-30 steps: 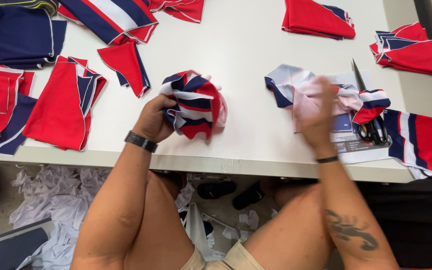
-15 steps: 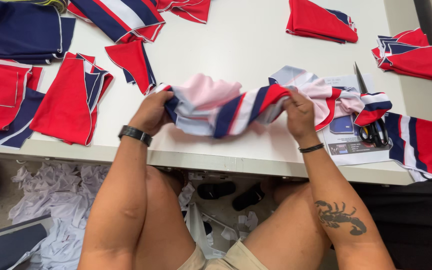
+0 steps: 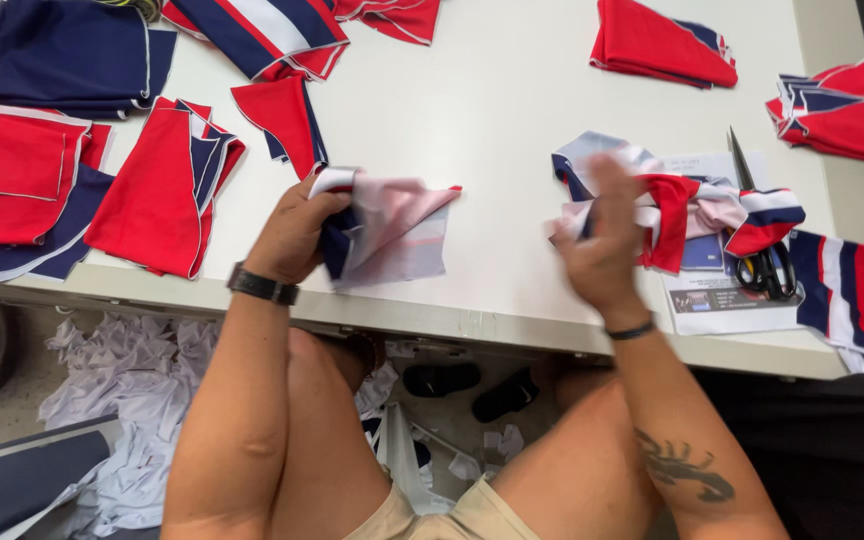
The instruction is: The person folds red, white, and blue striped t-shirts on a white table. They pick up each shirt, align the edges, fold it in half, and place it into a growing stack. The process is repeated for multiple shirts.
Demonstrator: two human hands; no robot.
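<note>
Head view of a white worktable (image 3: pixel 512 90) with cut fabric pieces. The left hand (image 3: pixel 292 235) is closed on a folded fabric piece (image 3: pixel 392 235), pale pink on its showing face with navy and red at the gripped edge; the piece fans out from the hand toward 3 o'clock and rests on the table near its front edge. The right hand (image 3: pixel 602 245), blurred, sits well apart at 3 o'clock from the left, fingers raised against a crumpled striped piece (image 3: pixel 692 210) of red, white and navy; whether it grips that piece cannot be told. Scissors (image 3: pixel 762 260) with black handles lie on a printed sheet (image 3: pixel 712 300) just beside this piece, at 4 o'clock from it. Bare tabletop lies open between the hands and toward 12 o'clock. Flat red and navy panels (image 3: pixel 157 185) are stacked at 9 o'clock of the left hand, more folded red pieces (image 3: pixel 657 45) at 12 to 1 o'clock of the right. The fabric looks thin and limp, with stitched edges. Pale scraps (image 3: pixel 122 380) litter the floor below the table edge.
</note>
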